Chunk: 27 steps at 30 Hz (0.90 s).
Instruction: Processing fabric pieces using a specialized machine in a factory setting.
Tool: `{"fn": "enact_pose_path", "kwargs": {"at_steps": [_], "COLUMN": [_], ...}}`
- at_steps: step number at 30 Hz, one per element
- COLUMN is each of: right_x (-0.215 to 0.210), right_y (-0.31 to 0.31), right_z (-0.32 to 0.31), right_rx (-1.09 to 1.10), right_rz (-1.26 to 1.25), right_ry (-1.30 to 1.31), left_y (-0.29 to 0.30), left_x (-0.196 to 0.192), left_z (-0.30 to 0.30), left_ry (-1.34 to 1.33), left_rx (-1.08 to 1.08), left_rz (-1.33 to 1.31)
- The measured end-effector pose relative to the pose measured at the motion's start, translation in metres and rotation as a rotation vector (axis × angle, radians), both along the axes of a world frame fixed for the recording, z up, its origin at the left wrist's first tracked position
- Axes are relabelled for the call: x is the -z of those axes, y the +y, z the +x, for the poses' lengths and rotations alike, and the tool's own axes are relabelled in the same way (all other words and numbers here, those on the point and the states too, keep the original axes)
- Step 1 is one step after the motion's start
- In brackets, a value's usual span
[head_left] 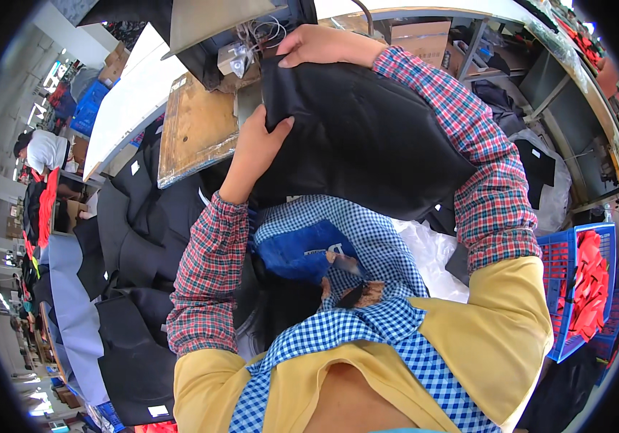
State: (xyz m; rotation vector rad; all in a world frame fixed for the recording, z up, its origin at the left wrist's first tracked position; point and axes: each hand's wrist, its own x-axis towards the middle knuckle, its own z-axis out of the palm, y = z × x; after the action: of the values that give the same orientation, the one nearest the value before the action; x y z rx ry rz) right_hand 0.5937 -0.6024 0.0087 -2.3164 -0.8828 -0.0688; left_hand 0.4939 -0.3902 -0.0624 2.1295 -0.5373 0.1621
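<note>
A large, smooth black fabric panel (367,130) hangs from both my hands and drapes over my lap. My left hand (259,148) pinches its left edge between thumb and fingers. Farther off, my right hand (324,47) grips the top corner, its fingers bent over the edge. Right beside that corner is a machine head (234,61) with a pale metal block and loose, thin wires. The machine's lower working part is partly hidden behind the fabric and my right hand.
A worn wooden board (198,130) juts out left of the machine. Black cut panels (133,216) are piled at my left. A blue crate (565,289) with red pieces stands at my right. Another person (46,151) is far left. A cardboard box (421,42) lies beyond my right arm.
</note>
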Motion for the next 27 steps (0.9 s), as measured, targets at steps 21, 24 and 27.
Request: {"fn": "enact_pose_path", "kwargs": {"at_steps": [21, 24, 27], "right_x": [-0.009, -0.010, -0.008], "right_y": [0.025, 0.005, -0.036], "right_z": [-0.002, -0.022, -0.052], "right_rx": [-0.053, -0.082, -0.100], "right_rz": [0.011, -0.033, 0.030], "right_ry": [-0.010, 0.041, 0.168], "left_y": [0.030, 0.011, 0.013], "left_x": [-0.006, -0.022, -0.093], "left_z": [0.001, -0.050, -0.138], "left_ry": [0.164, -0.485, -0.067], "left_rx": [0.000, -0.198, 0.578], "left_rz": [-0.055, 0.218, 0.253]}}
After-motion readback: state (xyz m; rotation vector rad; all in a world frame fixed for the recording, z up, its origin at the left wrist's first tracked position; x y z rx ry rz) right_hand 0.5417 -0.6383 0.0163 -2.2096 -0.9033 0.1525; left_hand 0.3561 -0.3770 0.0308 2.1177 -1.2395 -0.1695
